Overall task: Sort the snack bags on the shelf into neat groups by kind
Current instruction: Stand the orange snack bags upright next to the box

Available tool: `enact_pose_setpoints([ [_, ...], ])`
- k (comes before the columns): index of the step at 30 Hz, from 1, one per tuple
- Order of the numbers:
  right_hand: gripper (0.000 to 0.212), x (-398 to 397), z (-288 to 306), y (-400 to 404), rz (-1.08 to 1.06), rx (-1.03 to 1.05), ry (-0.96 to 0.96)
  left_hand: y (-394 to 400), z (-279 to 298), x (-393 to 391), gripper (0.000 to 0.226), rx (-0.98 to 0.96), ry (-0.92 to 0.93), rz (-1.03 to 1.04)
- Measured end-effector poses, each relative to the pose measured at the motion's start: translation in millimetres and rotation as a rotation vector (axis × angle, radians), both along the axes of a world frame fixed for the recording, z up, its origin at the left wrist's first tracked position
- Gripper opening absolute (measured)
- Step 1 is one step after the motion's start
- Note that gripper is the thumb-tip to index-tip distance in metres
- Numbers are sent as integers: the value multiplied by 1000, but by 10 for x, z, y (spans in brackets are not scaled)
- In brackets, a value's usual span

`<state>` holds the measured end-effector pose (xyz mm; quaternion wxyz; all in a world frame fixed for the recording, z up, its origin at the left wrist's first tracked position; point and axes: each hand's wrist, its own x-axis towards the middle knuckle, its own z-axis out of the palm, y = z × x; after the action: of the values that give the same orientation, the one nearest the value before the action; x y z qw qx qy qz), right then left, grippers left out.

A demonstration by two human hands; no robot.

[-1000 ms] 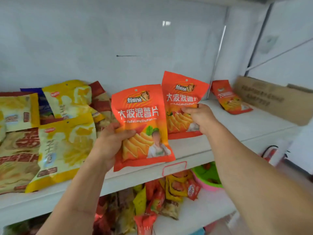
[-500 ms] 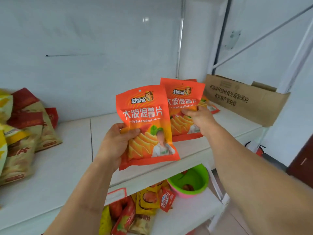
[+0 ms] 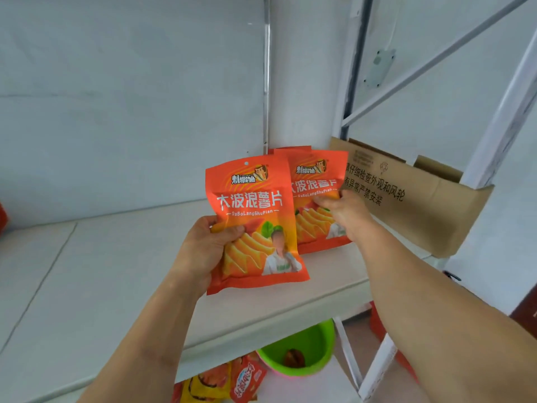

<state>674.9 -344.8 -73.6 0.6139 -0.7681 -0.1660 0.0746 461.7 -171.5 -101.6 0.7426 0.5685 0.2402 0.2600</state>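
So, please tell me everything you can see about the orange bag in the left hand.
The orange snack bag is glossy, sealed and puffed, with white Chinese lettering, "DaBoLangShuPian", pictured ridged chips and a hang hole on top. The left hand grips its left edge, holding it upright above the white shelf. It overlaps the matching bag behind.

Wide bare stretch of the white shelf lay open left of the cardboard box, free for a hand right back to the wall. Nearer the cardboard box, blocked by two orange chip bags: one gripped in the left hand, the other pinched by the right hand, just beside the box face. Behind the box, barred by slanted white frame struts.
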Motion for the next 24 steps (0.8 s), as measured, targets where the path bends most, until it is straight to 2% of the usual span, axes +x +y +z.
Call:
enact_pose_setpoints([
  [2,15,249,6,-83,54,-8,3,-194,-15,209,50,-1,12,46],
  [12,38,1166,-102,-207,194,-40,70,-952,-78,1140,47,-19,97,206],
  [19,36,1250,-173,-194,179,23,152,-1126,-172,1500,56,131,222,331],
  [24,62,1209,-299,-153,282,52,62,-1188,-174,1627,58,244,283,398],
])
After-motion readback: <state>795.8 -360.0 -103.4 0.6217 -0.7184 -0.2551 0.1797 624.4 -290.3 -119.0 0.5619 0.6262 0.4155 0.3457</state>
